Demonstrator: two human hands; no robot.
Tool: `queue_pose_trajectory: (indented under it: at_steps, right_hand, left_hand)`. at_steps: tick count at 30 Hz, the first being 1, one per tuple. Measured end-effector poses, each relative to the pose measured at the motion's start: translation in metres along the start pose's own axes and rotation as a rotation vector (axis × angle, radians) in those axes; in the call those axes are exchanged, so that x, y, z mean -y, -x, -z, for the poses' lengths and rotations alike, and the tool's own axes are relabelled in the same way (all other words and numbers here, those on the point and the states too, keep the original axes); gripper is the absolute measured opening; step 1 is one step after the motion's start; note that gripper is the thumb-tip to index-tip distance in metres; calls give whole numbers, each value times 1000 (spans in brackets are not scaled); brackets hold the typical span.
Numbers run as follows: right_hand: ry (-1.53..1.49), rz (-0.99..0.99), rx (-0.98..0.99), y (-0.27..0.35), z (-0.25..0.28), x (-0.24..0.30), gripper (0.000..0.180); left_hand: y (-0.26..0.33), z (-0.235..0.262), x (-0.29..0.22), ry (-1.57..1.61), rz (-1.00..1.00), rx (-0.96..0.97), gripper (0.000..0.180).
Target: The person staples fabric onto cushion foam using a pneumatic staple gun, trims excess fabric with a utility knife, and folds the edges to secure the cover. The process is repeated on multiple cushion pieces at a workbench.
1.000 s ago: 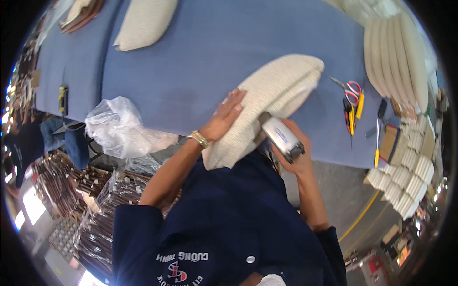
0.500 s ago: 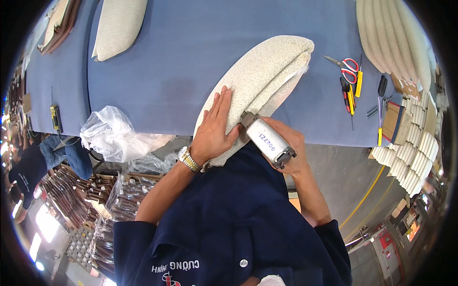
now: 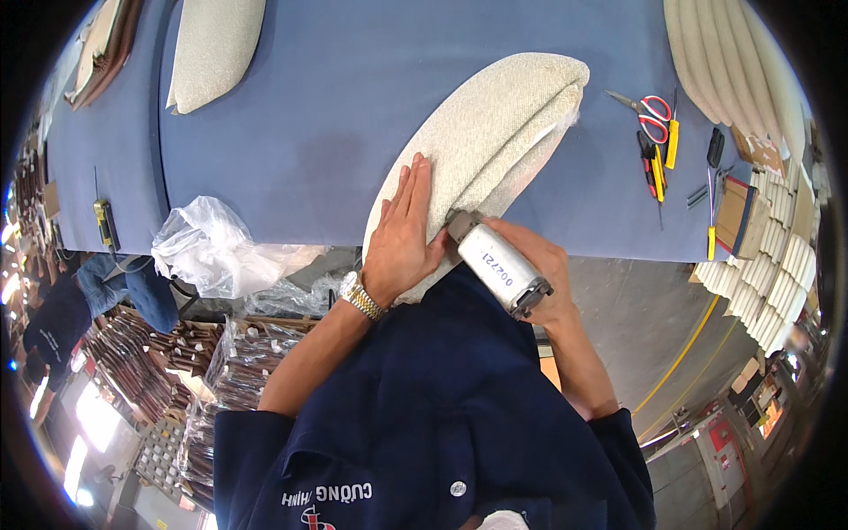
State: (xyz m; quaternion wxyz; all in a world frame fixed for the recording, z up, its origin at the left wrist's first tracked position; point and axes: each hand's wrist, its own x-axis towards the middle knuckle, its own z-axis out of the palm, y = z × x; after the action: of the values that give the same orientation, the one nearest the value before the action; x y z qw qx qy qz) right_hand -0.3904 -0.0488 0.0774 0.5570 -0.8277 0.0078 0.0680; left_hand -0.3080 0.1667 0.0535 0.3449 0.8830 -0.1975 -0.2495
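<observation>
A long beige fabric-covered cushion (image 3: 495,132) lies slanted on the blue table (image 3: 353,106), its near end hanging over the table's front edge. My left hand (image 3: 402,234) presses flat on that near end, fingers spread, with a metal watch at the wrist. My right hand (image 3: 534,265) grips a grey cylindrical power tool (image 3: 495,265), a stapler by its look. The tool's nose touches the cushion's lower edge, right beside my left thumb.
Red-handled scissors (image 3: 649,110), yellow-handled tools (image 3: 662,155) and a dark tool (image 3: 714,146) lie to the right. Stacked beige cushions (image 3: 733,62) fill the far right, another cushion (image 3: 212,49) the far left. A clear plastic bag (image 3: 208,247) hangs off the front edge. Bagged brown parts (image 3: 132,362) sit below left.
My left hand slid from the cushion's middle down to its near end and flattened. The tool in my right hand moved up against the cushion's edge.
</observation>
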Motion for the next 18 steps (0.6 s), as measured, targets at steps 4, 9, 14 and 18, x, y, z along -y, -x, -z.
queue_pose_trajectory:
  at_steps: [4, 9, 14, 18]
  right_hand:
    - [-7, -16, 15, -3, -2, 11, 68]
    - [-26, -111, -14, -2, -14, 15, 69]
    - [39, -10, 0, 8, -11, 10, 71]
    - [-26, -48, 87, 5, -7, 19, 71]
  left_hand:
    - [2, -2, 1, -6, -6, -10, 101]
    - [-5, 2, -4, 24, 36, -7, 102]
    - [0, 2, 0, -3, -16, -24, 103]
    - [1, -1, 4, 28, -20, -34, 104]
